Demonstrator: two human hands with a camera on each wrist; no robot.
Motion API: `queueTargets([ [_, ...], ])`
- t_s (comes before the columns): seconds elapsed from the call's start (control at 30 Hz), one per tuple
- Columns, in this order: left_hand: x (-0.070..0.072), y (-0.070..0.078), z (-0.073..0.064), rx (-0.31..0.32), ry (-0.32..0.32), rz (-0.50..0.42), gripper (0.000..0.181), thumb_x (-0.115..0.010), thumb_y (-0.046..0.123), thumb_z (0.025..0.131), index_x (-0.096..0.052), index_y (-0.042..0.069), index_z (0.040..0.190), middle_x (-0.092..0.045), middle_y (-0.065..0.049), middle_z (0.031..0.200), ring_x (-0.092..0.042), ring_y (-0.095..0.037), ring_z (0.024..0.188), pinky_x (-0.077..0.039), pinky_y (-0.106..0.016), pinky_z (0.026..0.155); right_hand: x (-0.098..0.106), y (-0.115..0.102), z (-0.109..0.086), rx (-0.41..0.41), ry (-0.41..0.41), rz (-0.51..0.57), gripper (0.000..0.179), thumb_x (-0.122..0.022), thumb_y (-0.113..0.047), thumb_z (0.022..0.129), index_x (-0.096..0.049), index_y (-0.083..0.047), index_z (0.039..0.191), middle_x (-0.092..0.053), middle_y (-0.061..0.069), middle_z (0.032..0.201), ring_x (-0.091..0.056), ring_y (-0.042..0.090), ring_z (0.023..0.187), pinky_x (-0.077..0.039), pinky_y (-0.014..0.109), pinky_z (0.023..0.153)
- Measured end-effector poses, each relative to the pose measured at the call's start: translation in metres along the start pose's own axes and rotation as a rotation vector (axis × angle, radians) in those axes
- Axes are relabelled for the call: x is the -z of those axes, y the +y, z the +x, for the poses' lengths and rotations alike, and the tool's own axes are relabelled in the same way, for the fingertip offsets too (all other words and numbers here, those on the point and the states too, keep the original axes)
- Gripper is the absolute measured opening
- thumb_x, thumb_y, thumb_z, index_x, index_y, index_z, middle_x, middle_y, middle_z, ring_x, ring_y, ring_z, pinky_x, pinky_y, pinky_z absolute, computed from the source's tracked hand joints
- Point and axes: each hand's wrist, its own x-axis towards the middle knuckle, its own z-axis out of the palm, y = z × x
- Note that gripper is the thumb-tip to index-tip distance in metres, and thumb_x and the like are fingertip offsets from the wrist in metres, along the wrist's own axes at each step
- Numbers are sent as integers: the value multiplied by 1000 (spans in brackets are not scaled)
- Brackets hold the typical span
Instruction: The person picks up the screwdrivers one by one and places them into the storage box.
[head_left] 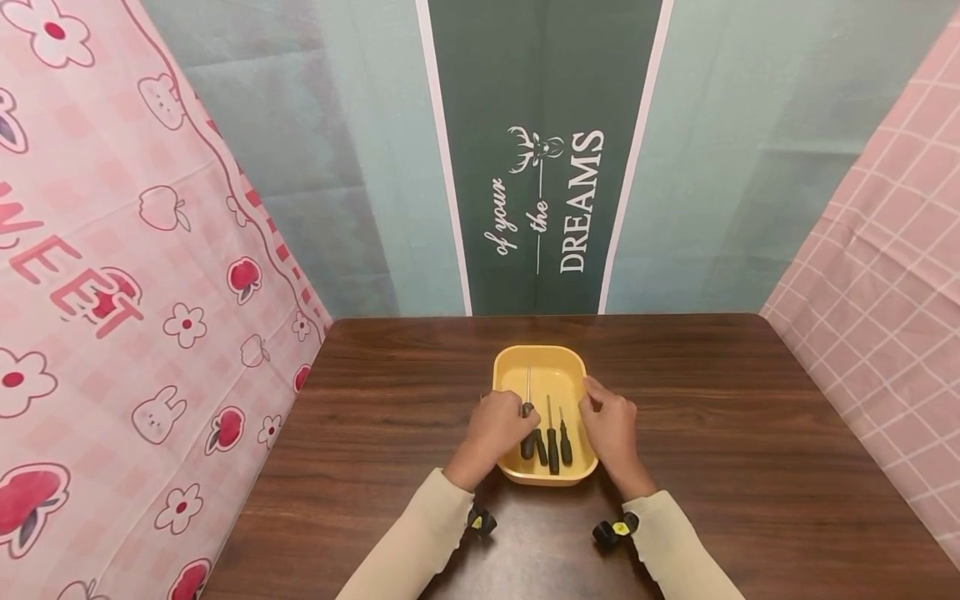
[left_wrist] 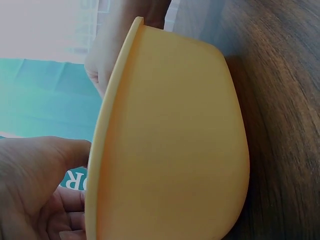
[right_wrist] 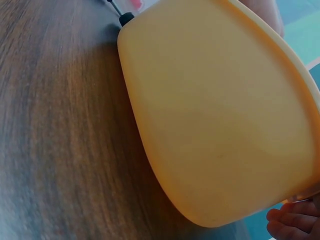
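Note:
A yellow plastic tray stands on the table in front of me and holds several black-handled screwdrivers. One screwdriver lies beside a smaller screwdriver. My left hand reaches over the tray's left rim, its fingers curled. Its thumb lies across the leftmost screwdriver, and whether it pinches a handle is hidden. On the right side, my right hand grips the tray's rim between thumb and fingers. In the left wrist view the tray wall hides the tools; the left hand is above the rim.
The dark wooden table extends to either side of the tray. Behind it hangs a grey-green cloth with lettering. A pink printed cloth hangs on the left and a pink checked cloth on the right.

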Motion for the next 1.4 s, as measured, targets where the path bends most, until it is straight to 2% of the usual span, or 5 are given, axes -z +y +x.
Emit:
queueTargets([
  [0.27, -2, 3, 1, 4, 4, 59, 50, -64, 30, 89, -38, 20, 48, -27, 10, 44, -37, -9, 43, -35, -26, 42, 1, -1, 0, -1, 2, 6, 29, -67, 5, 85, -73, 6, 114, -72, 18, 114, -68, 34, 108, -58, 50, 80],
  [0.53, -7, 4, 1, 7, 33, 137, 45, -63, 29, 88, -40, 20, 50, -34, 8, 48, -42, -12, 47, -37, -28, 42, 1, 0, 1, 12, 2, 6, 29, -67, 6, 85, -73, 6, 114, -72, 18, 114, -68, 35, 106, -59, 51, 77],
  [0.87, -13, 6, -2, -24, 77, 207, 45, -62, 28, 89, -42, 20, 51, -43, 5, 50, -44, -13, 46, -37, -30, 40, 2, -1, 0, 3, -2, 1, 30, -66, 6, 85, -73, 6, 114, -72, 18, 114, -68, 34, 107, -59, 52, 77],
  [1.1, -17, 9, -5, -72, 136, 291, 47, -63, 28, 90, -43, 20, 48, -45, 3, 49, -45, -14, 44, -37, -31, 38, 2, -1, 0, -18, -14, -5, 30, -66, 6, 86, -73, 6, 115, -72, 17, 115, -68, 32, 108, -59, 50, 78],
  [1.4, -24, 9, -4, -68, 173, 368, 47, -63, 28, 88, -43, 19, 46, -49, 1, 49, -47, -16, 44, -38, -33, 37, 1, 0, 0, -6, -10, -6, 30, -66, 6, 85, -73, 6, 114, -72, 17, 114, -68, 32, 108, -59, 50, 77],
])
